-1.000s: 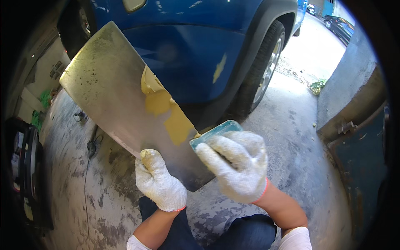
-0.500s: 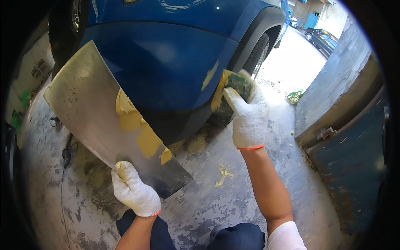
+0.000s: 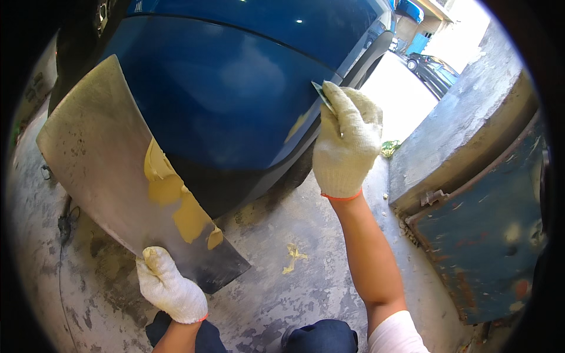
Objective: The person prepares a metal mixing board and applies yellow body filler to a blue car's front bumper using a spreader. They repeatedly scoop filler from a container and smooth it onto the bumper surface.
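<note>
Right hand (image 3: 347, 141): up from the board (image 3: 118, 176) to the blue car panel (image 3: 235, 88), arm stretched out.
Spreader (image 3: 322, 95): off the putty (image 3: 176, 203), now touching the car.
Board: tilted nearer the car.

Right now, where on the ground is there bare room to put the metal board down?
The concrete floor is free between the metal mixing board in the left hand and the grey wall, apart from one yellow filler blob. It is crowded by the blue car, where the right hand presses the spreader.
</note>
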Action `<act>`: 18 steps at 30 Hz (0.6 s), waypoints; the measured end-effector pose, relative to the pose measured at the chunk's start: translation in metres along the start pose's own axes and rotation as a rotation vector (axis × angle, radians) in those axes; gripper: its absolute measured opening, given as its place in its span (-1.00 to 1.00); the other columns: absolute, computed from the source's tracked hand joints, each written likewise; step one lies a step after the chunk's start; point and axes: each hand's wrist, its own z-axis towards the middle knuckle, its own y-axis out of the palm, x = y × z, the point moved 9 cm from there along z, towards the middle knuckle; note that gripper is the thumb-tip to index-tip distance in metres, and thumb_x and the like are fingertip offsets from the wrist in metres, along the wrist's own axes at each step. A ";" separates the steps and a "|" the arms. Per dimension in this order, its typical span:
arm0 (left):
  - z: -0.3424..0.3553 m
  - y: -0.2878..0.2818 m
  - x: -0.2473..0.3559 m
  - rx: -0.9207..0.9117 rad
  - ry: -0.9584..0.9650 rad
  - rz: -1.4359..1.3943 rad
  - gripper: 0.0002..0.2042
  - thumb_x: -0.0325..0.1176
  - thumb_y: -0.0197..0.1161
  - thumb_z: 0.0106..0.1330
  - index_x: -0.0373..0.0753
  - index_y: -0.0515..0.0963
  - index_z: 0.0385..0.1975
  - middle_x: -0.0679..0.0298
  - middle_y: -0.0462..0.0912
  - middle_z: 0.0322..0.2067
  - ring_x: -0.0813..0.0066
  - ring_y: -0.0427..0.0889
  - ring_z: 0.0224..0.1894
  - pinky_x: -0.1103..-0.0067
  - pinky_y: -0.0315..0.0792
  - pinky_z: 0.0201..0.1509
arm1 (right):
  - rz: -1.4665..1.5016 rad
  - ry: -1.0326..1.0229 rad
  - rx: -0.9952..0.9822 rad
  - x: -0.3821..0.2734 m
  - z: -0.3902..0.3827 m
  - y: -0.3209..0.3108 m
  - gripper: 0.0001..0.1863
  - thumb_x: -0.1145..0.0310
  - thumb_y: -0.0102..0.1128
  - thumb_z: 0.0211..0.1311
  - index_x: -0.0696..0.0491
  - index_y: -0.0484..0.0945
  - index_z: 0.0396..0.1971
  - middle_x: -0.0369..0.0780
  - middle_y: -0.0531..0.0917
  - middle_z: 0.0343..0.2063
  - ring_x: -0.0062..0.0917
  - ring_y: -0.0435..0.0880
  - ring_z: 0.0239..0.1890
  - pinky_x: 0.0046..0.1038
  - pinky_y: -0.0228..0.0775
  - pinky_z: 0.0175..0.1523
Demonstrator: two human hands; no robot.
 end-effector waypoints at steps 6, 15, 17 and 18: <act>0.001 0.004 0.002 -0.018 0.026 0.006 -0.57 -0.08 0.12 0.69 -0.43 0.55 0.09 0.25 0.67 -0.09 0.53 0.60 -0.08 0.55 0.51 0.08 | 0.006 -0.059 -0.029 -0.011 0.002 0.002 -0.70 0.67 0.43 0.08 0.12 0.81 -0.15 -0.14 0.78 -0.23 -0.27 0.70 -0.11 -0.30 0.51 0.04; -0.006 0.014 -0.004 -0.110 0.036 0.048 -0.57 -0.06 0.14 0.68 -0.43 0.56 0.05 0.24 0.67 -0.11 0.53 0.58 -0.09 0.57 0.49 0.08 | -0.067 -0.063 -0.032 -0.005 0.014 0.005 -0.68 0.66 0.41 0.07 0.07 0.79 -0.15 -0.15 0.77 -0.20 -0.23 0.70 -0.10 -0.27 0.49 0.06; -0.006 0.014 -0.005 -0.101 0.055 0.049 -0.57 -0.06 0.15 0.68 -0.42 0.57 0.05 0.24 0.67 -0.10 0.53 0.58 -0.08 0.57 0.49 0.09 | -0.021 -0.054 -0.044 -0.007 0.012 0.005 -0.68 0.66 0.41 0.06 0.06 0.79 -0.16 -0.17 0.78 -0.21 -0.24 0.70 -0.10 -0.27 0.48 0.07; -0.007 0.016 -0.006 -0.116 0.043 0.041 -0.57 -0.06 0.16 0.67 -0.42 0.57 0.05 0.25 0.68 -0.10 0.53 0.58 -0.08 0.57 0.49 0.09 | -0.029 -0.062 -0.054 -0.008 0.010 0.006 -0.68 0.67 0.40 0.05 0.06 0.79 -0.17 -0.18 0.78 -0.21 -0.25 0.71 -0.11 -0.27 0.49 0.06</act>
